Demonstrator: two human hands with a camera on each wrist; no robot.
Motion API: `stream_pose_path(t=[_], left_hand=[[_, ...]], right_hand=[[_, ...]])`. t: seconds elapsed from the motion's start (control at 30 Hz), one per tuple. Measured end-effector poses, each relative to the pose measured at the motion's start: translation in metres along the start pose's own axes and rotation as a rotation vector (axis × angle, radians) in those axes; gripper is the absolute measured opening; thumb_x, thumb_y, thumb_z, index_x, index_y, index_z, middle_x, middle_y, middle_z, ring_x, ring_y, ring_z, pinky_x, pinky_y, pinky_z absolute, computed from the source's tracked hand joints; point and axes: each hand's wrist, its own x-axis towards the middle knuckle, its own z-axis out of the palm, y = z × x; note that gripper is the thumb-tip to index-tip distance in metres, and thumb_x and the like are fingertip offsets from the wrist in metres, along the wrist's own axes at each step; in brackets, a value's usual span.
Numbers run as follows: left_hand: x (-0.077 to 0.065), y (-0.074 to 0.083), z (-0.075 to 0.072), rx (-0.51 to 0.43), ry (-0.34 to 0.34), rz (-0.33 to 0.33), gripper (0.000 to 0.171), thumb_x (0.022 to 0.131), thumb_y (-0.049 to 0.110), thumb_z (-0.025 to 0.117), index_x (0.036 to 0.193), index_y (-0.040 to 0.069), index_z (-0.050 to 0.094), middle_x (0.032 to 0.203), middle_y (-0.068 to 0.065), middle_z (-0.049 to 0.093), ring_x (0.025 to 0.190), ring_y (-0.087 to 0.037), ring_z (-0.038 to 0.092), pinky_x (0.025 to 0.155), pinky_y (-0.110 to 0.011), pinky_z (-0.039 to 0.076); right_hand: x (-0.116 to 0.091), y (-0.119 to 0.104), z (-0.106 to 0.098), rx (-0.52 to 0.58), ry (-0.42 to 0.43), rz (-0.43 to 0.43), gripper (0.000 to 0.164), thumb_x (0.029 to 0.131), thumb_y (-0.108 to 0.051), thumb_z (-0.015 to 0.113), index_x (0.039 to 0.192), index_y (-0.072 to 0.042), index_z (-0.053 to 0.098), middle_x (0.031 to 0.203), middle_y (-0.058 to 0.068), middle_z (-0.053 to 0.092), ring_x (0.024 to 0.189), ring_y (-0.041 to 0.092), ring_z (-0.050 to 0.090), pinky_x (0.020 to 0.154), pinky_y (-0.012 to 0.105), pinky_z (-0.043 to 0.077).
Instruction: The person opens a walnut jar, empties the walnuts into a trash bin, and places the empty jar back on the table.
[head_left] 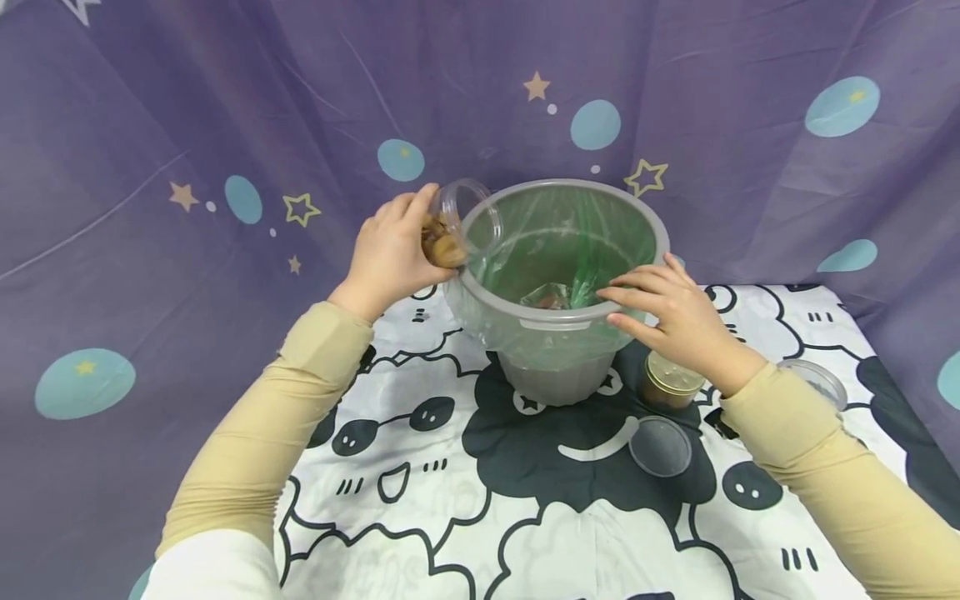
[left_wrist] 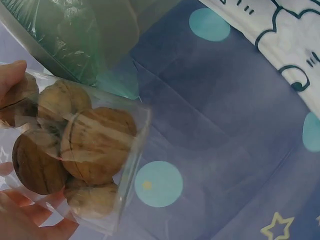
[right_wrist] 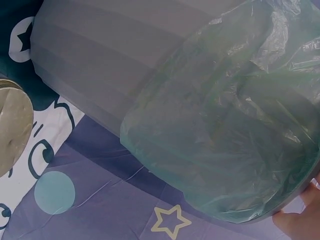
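Note:
In the head view, my left hand (head_left: 387,250) grips a clear plastic jar (head_left: 459,200) of walnuts (left_wrist: 97,145). The jar lies tilted on its side, its mouth at the left rim of a grey bin (head_left: 558,382). Several walnuts show through its wall in the left wrist view. A green translucent bag (head_left: 540,337) lines the bin and folds down over its outside; some clear plastic (head_left: 550,296) lies inside. My right hand (head_left: 678,317) rests at the bin's right rim, fingers extended over it and thumb lower outside.
Right of the bin stands a small container with a gold-coloured top (head_left: 670,377). A clear round lid (head_left: 660,447) lies in front of it, and another clear round piece (head_left: 821,382) is partly behind my right forearm. A purple patterned curtain (head_left: 480,92) hangs behind the cloth-covered table (head_left: 420,533).

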Motion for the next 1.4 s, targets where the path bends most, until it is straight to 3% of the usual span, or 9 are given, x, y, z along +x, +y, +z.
stream_pose_path(t=[0.2,0.37,0.5,0.77,1.07,1.4], left_hand=[[0.006,0.009,-0.005,0.083,-0.042,0.022,0.097,0.066,0.038,0.082,0.145,0.012,0.034,0.128,-0.019,0.051,0.116,-0.04,0.049,0.092,-0.058,0.042],[0.008,0.015,-0.006,0.139,-0.053,0.086,0.09,0.069,0.032,0.08,0.144,0.014,0.035,0.126,-0.019,0.05,0.119,-0.04,0.047,0.096,-0.058,0.038],[0.009,0.018,-0.006,0.173,-0.032,0.14,0.088,0.068,0.027,0.08,0.143,0.014,0.037,0.123,-0.019,0.05,0.118,-0.04,0.047,0.098,-0.057,0.037],[0.009,0.019,-0.007,0.197,-0.022,0.162,0.091,0.065,0.029,0.083,0.142,0.013,0.038,0.123,-0.019,0.051,0.117,-0.039,0.048,0.099,-0.054,0.037],[0.01,0.019,-0.007,0.277,0.004,0.254,0.09,0.062,0.031,0.086,0.138,0.013,0.04,0.121,-0.021,0.053,0.113,-0.04,0.051,0.096,-0.054,0.04],[0.011,0.016,-0.006,0.318,0.023,0.271,0.09,0.062,0.03,0.086,0.138,0.014,0.041,0.123,-0.022,0.053,0.114,-0.04,0.052,0.096,-0.054,0.041]], right_hand=[[0.0,0.001,0.0,0.003,0.016,-0.005,0.027,0.086,-0.028,0.069,0.109,-0.014,0.071,0.106,0.01,0.067,0.104,0.029,0.056,0.109,0.065,0.021],[-0.001,0.001,0.001,0.008,0.021,-0.004,0.027,0.087,-0.03,0.068,0.109,-0.014,0.071,0.106,0.01,0.067,0.104,0.029,0.056,0.109,0.065,0.02],[-0.001,0.001,0.001,0.011,0.024,-0.007,0.027,0.087,-0.031,0.067,0.108,-0.014,0.071,0.106,0.01,0.067,0.104,0.029,0.056,0.109,0.065,0.02],[-0.001,0.002,0.002,0.008,0.025,-0.012,0.028,0.089,-0.033,0.065,0.108,-0.014,0.071,0.105,0.01,0.067,0.104,0.029,0.056,0.109,0.065,0.02],[-0.001,0.001,0.002,0.008,0.028,-0.01,0.029,0.09,-0.036,0.063,0.107,-0.014,0.071,0.101,0.009,0.066,0.102,0.03,0.056,0.109,0.065,0.021],[-0.001,0.002,0.003,0.011,0.029,-0.016,0.033,0.091,-0.04,0.06,0.108,-0.014,0.071,0.101,0.01,0.066,0.102,0.03,0.056,0.109,0.065,0.021]])
